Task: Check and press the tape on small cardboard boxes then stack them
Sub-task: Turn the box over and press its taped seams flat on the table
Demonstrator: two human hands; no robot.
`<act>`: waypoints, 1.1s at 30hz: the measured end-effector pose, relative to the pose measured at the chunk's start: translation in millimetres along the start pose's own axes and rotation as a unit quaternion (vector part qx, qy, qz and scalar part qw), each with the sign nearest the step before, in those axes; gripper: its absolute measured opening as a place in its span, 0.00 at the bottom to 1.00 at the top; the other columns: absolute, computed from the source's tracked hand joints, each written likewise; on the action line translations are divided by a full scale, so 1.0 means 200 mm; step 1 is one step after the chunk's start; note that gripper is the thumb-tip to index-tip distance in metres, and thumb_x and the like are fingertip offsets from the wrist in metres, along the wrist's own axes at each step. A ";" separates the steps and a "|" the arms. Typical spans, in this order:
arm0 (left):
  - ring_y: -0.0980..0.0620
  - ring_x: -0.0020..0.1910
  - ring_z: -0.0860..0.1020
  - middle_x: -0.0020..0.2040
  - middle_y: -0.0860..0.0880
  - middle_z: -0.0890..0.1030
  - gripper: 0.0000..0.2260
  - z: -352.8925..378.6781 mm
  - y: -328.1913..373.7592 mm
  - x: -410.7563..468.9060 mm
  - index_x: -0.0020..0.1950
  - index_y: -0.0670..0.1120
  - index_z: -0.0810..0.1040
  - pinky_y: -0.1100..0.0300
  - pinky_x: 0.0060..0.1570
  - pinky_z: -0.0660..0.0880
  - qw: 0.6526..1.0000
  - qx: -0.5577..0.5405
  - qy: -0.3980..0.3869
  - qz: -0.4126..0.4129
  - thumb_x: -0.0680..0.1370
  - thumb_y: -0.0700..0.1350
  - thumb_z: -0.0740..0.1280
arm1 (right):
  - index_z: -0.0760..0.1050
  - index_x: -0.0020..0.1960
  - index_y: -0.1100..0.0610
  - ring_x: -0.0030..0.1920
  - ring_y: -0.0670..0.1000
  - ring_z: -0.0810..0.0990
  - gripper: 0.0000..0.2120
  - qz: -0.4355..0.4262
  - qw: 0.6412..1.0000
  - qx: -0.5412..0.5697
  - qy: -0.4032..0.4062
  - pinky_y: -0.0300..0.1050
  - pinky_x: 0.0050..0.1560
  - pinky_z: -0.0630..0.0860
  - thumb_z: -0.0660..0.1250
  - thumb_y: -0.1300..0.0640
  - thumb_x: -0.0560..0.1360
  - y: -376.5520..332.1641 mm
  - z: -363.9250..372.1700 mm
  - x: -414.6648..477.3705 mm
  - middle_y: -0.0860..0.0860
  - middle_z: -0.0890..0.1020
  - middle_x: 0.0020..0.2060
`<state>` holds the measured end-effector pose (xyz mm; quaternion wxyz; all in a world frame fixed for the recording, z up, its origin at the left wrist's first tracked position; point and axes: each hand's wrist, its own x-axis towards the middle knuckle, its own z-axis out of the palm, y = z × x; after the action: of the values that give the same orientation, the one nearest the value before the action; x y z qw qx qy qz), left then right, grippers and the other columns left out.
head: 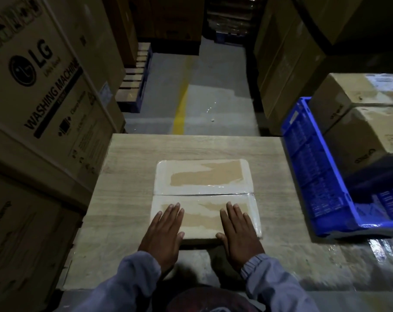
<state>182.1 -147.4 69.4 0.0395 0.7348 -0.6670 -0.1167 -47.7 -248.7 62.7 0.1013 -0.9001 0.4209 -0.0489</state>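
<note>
**Pressing down the tape, both palms flat**

Small cardboard box (204,199) sits mid-table, taped seam running across it; left hand (163,230) and right hand (239,230) lie flat, fingers straight, on the near flap, probably to smooth the shiny tape; wooden table (128,176) is pale; blue crate (315,172) on the right holds more boxes; big washing machine cartons (40,91) tower left; dim warehouse aisle ahead.

Light: dim overall, brightest on the wooden table (132,167) and the taped box (204,176).
Glare: a soft sheen lay on the tape (191,190) and on the floor (210,109).
Shadows: the far aisle and upper corners were lost in dark.
Distortion: the wide lens bowed the cartons (44,86) at the left edge.
Focus: slightly soft and grainy throughout.
</note>
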 end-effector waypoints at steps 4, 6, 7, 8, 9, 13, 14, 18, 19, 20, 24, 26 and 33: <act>0.50 0.75 0.62 0.76 0.47 0.66 0.27 -0.01 -0.01 0.02 0.75 0.44 0.67 0.54 0.72 0.52 1.000 0.008 -0.026 0.002 0.77 0.53 0.55 | 0.67 0.71 0.60 0.72 0.58 0.60 0.32 0.010 0.999 -0.016 -0.043 0.51 0.72 0.50 0.39 0.42 0.82 0.00 -0.02 0.03 0.60 0.68 0.72; 0.50 0.74 0.64 0.75 0.48 0.66 0.27 -0.02 -0.01 0.02 0.74 0.45 0.68 0.55 0.72 0.52 1.000 -0.001 -0.016 0.001 0.76 0.53 0.55 | 0.69 0.69 0.59 0.70 0.59 0.63 0.30 0.000 0.999 -0.026 -0.035 0.53 0.70 0.57 0.44 0.42 0.81 0.01 -0.02 0.03 0.60 0.71 0.70; 0.50 0.73 0.65 0.75 0.48 0.67 0.27 -0.03 0.00 0.01 0.74 0.46 0.68 0.55 0.71 0.53 1.000 -0.010 -0.006 -0.001 0.76 0.54 0.56 | 0.71 0.68 0.59 0.68 0.59 0.66 0.28 -0.009 0.999 -0.025 -0.029 0.54 0.68 0.63 0.49 0.42 0.79 0.01 -0.04 0.04 0.60 0.73 0.68; 0.50 0.73 0.66 0.74 0.49 0.68 0.26 -0.04 0.01 0.01 0.73 0.46 0.69 0.54 0.70 0.55 1.000 -0.021 -0.002 -0.005 0.77 0.54 0.56 | 0.73 0.66 0.58 0.65 0.60 0.70 0.27 -0.022 0.999 -0.019 -0.020 0.55 0.64 0.69 0.54 0.42 0.77 0.02 -0.05 0.05 0.60 0.74 0.66; 0.49 0.71 0.67 0.73 0.49 0.70 0.26 -0.05 0.01 0.03 0.72 0.47 0.70 0.54 0.69 0.59 1.000 -0.025 0.000 -0.009 0.77 0.55 0.56 | 0.75 0.63 0.57 0.60 0.60 0.74 0.24 -0.031 0.999 -0.006 -0.010 0.53 0.58 0.73 0.56 0.43 0.76 0.03 -0.08 0.07 0.58 0.76 0.63; 0.45 0.68 0.68 0.71 0.44 0.69 0.28 -0.07 -0.02 0.16 0.71 0.45 0.69 0.52 0.65 0.61 0.999 0.002 0.007 -0.045 0.75 0.58 0.57 | 0.75 0.60 0.58 0.55 0.61 0.75 0.24 -0.008 1.000 0.016 0.009 0.53 0.55 0.72 0.59 0.42 0.74 0.09 -0.14 0.20 0.57 0.75 0.59; 0.44 0.71 0.64 0.73 0.43 0.67 0.30 -0.07 -0.03 0.19 0.73 0.44 0.67 0.51 0.69 0.57 0.999 0.002 0.009 -0.048 0.75 0.58 0.57 | 0.73 0.64 0.60 0.61 0.62 0.73 0.28 -0.005 1.000 0.005 -0.004 0.55 0.61 0.70 0.59 0.41 0.75 0.10 -0.13 0.23 0.59 0.74 0.63; 0.47 0.78 0.56 0.79 0.45 0.55 0.33 -0.04 -0.06 0.24 0.78 0.42 0.58 0.54 0.73 0.45 0.998 0.003 -0.015 -0.054 0.78 0.60 0.50 | 0.67 0.72 0.63 0.73 0.59 0.63 0.34 0.011 0.999 -0.009 -0.035 0.53 0.72 0.57 0.49 0.38 0.79 0.10 -0.07 0.24 0.60 0.67 0.73; 0.48 0.78 0.54 0.79 0.46 0.53 0.34 -0.03 -0.07 0.24 0.79 0.43 0.56 0.54 0.74 0.45 0.999 -0.002 -0.012 -0.050 0.78 0.61 0.48 | 0.66 0.73 0.62 0.74 0.58 0.63 0.34 0.016 0.999 -0.004 -0.035 0.53 0.72 0.58 0.49 0.38 0.79 0.11 -0.06 0.24 0.59 0.66 0.73; 0.49 0.79 0.50 0.79 0.47 0.50 0.35 -0.03 -0.07 0.25 0.79 0.43 0.54 0.55 0.74 0.43 0.999 -0.007 -0.010 -0.047 0.77 0.62 0.45 | 0.67 0.72 0.62 0.74 0.58 0.63 0.33 0.020 0.999 -0.004 -0.033 0.53 0.72 0.60 0.51 0.39 0.79 0.11 -0.06 0.24 0.58 0.67 0.73; 0.45 0.76 0.60 0.78 0.45 0.60 0.33 -0.05 -0.07 0.27 0.76 0.44 0.63 0.50 0.73 0.58 0.999 0.010 0.015 -0.045 0.77 0.62 0.50 | 0.73 0.66 0.60 0.65 0.60 0.73 0.29 0.017 0.999 -0.021 -0.019 0.54 0.64 0.70 0.57 0.40 0.75 0.09 -0.10 0.30 0.58 0.74 0.66; 0.43 0.70 0.69 0.73 0.44 0.69 0.27 -0.08 -0.08 0.31 0.70 0.46 0.70 0.49 0.67 0.66 0.998 0.017 0.041 -0.053 0.76 0.59 0.59 | 0.73 0.60 0.57 0.58 0.59 0.74 0.24 0.011 0.999 -0.032 0.007 0.51 0.59 0.70 0.59 0.41 0.73 0.09 -0.15 0.35 0.55 0.74 0.60; 0.50 0.78 0.40 0.80 0.48 0.41 0.33 -0.07 -0.17 0.49 0.80 0.49 0.45 0.54 0.74 0.37 0.995 0.026 0.033 -0.091 0.78 0.63 0.44 | 0.56 0.78 0.57 0.78 0.58 0.51 0.36 0.019 0.999 -0.032 -0.030 0.53 0.76 0.52 0.49 0.36 0.77 0.19 -0.11 0.54 0.57 0.53 0.78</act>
<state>227.0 -242.0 64.7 0.0320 0.7965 -0.5988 -0.0778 -10.2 -358.5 76.4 0.0863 -0.8957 0.4362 -0.0061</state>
